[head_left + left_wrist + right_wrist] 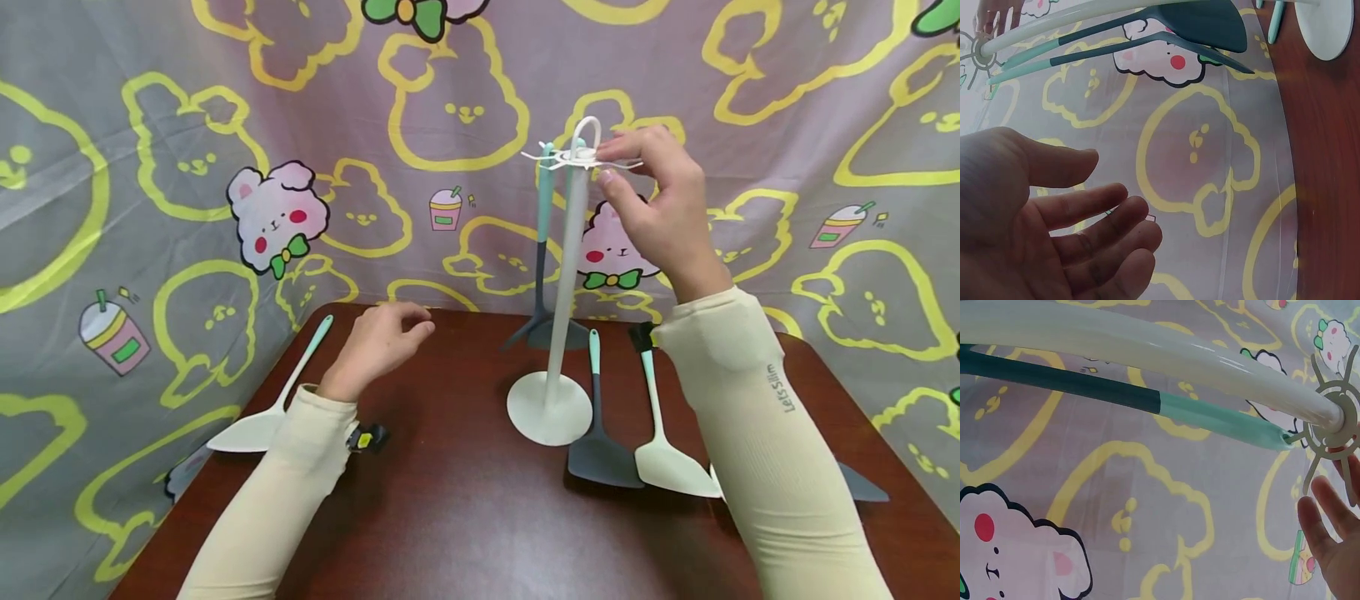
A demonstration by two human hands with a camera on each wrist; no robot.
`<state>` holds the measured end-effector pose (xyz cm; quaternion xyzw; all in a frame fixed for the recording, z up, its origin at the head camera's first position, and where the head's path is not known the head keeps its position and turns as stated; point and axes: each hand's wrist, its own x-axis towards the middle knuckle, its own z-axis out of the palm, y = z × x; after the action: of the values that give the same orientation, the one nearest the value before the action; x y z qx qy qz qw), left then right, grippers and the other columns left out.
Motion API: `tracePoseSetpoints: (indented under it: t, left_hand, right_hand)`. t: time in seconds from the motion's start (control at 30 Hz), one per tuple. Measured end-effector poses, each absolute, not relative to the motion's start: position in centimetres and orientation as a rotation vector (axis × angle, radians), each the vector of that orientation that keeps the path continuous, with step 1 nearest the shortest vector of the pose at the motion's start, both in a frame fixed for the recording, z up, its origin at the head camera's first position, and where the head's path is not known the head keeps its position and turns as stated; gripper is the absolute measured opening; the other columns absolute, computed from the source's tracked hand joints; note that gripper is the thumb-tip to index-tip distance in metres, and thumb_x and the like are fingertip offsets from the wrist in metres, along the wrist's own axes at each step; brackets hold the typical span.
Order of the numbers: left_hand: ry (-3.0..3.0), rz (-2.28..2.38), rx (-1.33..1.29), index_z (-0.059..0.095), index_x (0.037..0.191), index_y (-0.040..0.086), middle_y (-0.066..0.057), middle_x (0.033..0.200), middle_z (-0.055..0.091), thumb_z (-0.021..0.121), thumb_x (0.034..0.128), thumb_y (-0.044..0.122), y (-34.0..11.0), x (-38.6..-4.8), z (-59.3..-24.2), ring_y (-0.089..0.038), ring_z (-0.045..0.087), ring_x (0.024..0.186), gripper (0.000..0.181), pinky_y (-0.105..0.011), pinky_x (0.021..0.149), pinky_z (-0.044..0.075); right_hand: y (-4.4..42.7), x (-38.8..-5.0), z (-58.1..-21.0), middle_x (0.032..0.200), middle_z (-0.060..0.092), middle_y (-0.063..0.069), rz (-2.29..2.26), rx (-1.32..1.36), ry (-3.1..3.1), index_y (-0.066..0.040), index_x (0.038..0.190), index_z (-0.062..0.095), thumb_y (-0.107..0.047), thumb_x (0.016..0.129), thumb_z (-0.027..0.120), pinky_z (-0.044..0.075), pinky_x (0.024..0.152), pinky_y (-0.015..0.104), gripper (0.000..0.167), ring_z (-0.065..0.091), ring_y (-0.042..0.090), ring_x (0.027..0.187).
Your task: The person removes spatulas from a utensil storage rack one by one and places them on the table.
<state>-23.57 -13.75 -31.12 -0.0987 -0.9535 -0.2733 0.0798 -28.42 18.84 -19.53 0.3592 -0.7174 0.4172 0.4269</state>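
A white utensil rack (567, 283) stands upright on the table, a ring of hooks (573, 158) and a loop at its top. My right hand (663, 196) is at that ring, thumb and forefinger pinching its right side. In the right wrist view the fingers of this hand (1332, 531) reach the ring's edge. Two dark utensils with mint handles hang from the hooks, one a turner (1207, 25). My left hand (384, 343) hovers over the table's left side, holding nothing, its fingers loosely bent. Nearest it is a white turner (251, 431) lying on the table.
Right of the rack's round base (540, 421) lie a dark turner (603, 458) and a white turner (671, 467). My right sleeve partly hides another dark blade (862, 483). A patterned curtain (465, 250) hangs behind the brown table (450, 508).
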Motion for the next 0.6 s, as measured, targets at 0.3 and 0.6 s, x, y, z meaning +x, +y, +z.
tracePoseSetpoints:
  t: [0.3,0.6]
  left_hand:
    - [-2.785,-0.82,-0.358,0.067,0.125,0.009,-0.012,0.128,0.066,0.063,0.0944,0.028,-12.9,-23.1,-31.1,-0.032,0.064,0.112,0.036,-0.049,0.094,0.051]
    - [-2.591,-0.892,-0.322,0.067,0.123,0.009,-0.011,0.121,0.068,0.065,0.0929,0.023,-12.6,-22.8,-31.3,-0.03,0.065,0.105,0.033,-0.045,0.091,0.054]
  right_hand:
    - [18.4,-27.4,-19.3,0.109,0.064,-0.016,1.102,0.876,-1.722,0.002,0.109,0.069,-0.008,0.081,0.066,0.04,0.093,0.022,0.03,0.054,0.0,0.111]
    - [17.8,-26.1,-18.4,0.103,0.072,0.019,0.958,0.843,-1.704,0.001,0.101,0.073,-0.012,0.078,0.067,0.028,0.11,0.035,0.027,0.054,0.026,0.123]
